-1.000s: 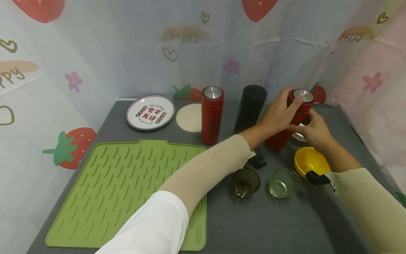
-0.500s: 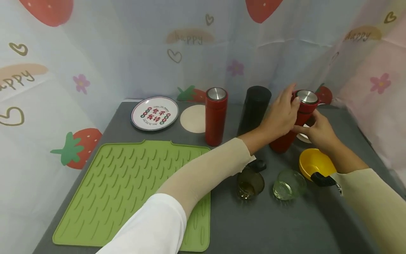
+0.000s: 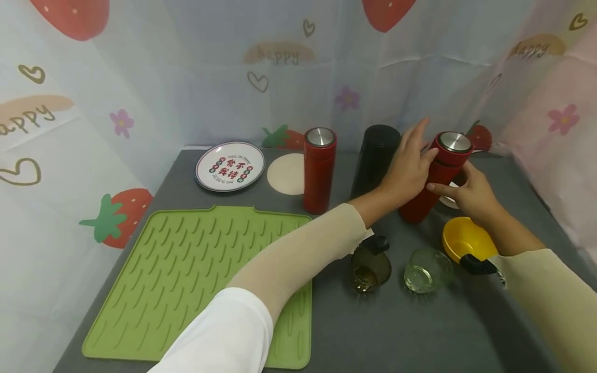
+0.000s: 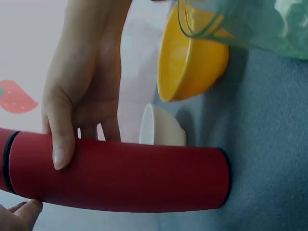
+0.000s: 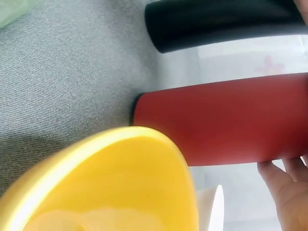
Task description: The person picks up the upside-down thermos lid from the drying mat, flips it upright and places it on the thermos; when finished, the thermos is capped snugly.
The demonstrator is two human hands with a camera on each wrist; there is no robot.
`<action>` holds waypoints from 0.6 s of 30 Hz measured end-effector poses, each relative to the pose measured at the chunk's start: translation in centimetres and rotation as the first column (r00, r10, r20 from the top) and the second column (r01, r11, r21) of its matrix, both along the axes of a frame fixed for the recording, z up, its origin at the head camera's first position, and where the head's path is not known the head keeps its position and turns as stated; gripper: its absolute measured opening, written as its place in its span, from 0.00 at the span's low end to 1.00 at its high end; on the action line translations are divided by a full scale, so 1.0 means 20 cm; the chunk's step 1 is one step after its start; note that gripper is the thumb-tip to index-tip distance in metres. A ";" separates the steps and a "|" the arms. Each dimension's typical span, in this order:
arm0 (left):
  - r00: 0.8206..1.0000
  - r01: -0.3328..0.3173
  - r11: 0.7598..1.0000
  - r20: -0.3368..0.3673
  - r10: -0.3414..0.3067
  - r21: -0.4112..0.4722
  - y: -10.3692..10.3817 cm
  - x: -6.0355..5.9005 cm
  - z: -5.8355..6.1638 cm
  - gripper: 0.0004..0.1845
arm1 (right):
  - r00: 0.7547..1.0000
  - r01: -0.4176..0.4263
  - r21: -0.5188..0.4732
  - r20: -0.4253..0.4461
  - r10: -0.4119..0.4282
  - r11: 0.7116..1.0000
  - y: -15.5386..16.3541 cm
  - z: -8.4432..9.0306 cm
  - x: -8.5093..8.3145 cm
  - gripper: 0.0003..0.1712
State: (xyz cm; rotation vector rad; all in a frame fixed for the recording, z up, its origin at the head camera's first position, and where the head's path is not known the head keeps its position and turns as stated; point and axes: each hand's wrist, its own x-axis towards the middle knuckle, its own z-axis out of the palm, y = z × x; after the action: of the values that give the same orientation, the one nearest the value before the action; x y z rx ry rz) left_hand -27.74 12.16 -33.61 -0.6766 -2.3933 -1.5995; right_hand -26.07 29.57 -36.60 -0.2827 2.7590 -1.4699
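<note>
A red thermos with a silver-topped lid stands at the back right of the table, between both hands. My right hand grips its body from the right; in the left wrist view the thumb lies across the red wall. On the other side, my left hand touches the thermos near the lid, fingers mostly straight and pointing up. Just left stands a black thermos, partly hidden by the left forearm. A second red thermos is farther left.
Before the hands are a yellow bowl, a clear greenish glass and a brown glass. A white bowl sits behind the right hand. Left lie a green mat, a white plate and a beige disc.
My left hand has come off the thermos lid, slid down and left, and its fingers have straightened. The right hand keeps its hold. The head view has shifted slightly.
</note>
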 end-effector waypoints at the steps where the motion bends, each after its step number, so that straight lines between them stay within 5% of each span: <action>1: 1.000 0.001 1.000 0.004 -0.001 -0.002 0.00 0.00 0.00 0.28 | 1.000 0.001 0.004 0.001 -0.001 1.000 0.00 0.00 0.00 0.43; 9: 0.976 -0.078 0.996 0.200 0.083 -0.035 0.12 -0.02 0.02 0.41 | 1.000 -0.026 -0.002 0.004 0.026 1.000 0.00 -0.02 0.00 0.34; 13: 0.980 -0.129 0.991 0.146 0.132 -0.032 0.12 0.00 0.01 0.45 | 1.000 -0.005 0.007 0.011 0.005 1.000 0.01 -0.02 0.00 0.35; 18: 0.998 -0.064 0.997 0.018 0.063 0.041 0.08 0.03 -0.03 0.39 | 1.000 0.008 0.016 -0.001 -0.008 1.000 0.01 0.01 0.01 0.38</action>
State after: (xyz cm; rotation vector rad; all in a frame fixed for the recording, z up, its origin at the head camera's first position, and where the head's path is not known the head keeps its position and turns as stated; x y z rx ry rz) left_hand -27.06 13.76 -34.12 -0.5755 -2.3610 -1.6313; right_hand -25.78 29.87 -36.42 -0.2728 2.7743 -1.4492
